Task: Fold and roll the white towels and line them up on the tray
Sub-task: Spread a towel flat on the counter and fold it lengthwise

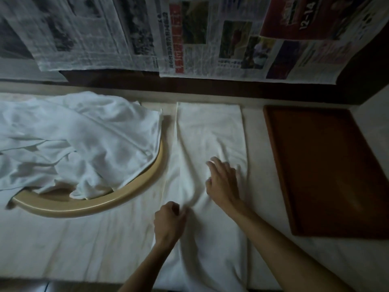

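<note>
1. Clearly the towel [208, 144] is the thing in hand: it lies as a long white strip in the middle of the surface, running from the far edge to the near edge, between the basket and the tray.
2. It looks soft, light and limp; wrinkles gather around the hands, so it will likely bunch and slide unless pressed flat. Corners and long edges seem the best places to take hold.
3. Left hand [169, 222] is curled, pinching a fold of the towel near its left edge.
4. Right hand [223, 180] rests on the towel with fingers spread and fairly straight, pressing rather than gripping.
5. Tray [328, 165], dark brown and flat, sits to the right, just beside the towel, with no rolls on it yet.
6. Basket [134, 186], a tan round rim at left, holds a loose pile [73, 140] of white towels.
7. Underneath is a white cloth-covered surface; newspapers [189, 34] cover the far wall, and the room is dim.
</note>
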`<state>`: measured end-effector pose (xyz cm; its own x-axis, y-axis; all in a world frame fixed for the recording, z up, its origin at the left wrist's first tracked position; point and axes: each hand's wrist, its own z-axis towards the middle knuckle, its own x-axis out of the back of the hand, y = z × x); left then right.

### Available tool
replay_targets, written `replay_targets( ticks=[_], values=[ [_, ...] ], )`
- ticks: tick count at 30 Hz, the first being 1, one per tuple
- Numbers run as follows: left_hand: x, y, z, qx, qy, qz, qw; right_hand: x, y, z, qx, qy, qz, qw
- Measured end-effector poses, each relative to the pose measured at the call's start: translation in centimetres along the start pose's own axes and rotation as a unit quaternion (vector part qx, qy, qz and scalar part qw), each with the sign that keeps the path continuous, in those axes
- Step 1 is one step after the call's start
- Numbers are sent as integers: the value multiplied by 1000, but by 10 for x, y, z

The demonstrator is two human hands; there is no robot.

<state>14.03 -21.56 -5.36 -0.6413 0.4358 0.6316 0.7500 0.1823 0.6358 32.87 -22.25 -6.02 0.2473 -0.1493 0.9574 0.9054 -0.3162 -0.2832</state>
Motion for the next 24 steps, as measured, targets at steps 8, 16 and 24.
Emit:
replay_targets(
  ticks=[8, 16, 24],
  values=[
    [21, -3, -14, 57, -103, -154, 981, 12, -52, 54, 326, -327, -96, 882],
    [23, -45, -37, -38, -44, -140, 988, 43, -93, 80, 249, -440, -135, 852],
    [14, -62, -26, 57, 48, -125, 989, -32, -33, -53, 65, -5, 24, 998]
  ],
)
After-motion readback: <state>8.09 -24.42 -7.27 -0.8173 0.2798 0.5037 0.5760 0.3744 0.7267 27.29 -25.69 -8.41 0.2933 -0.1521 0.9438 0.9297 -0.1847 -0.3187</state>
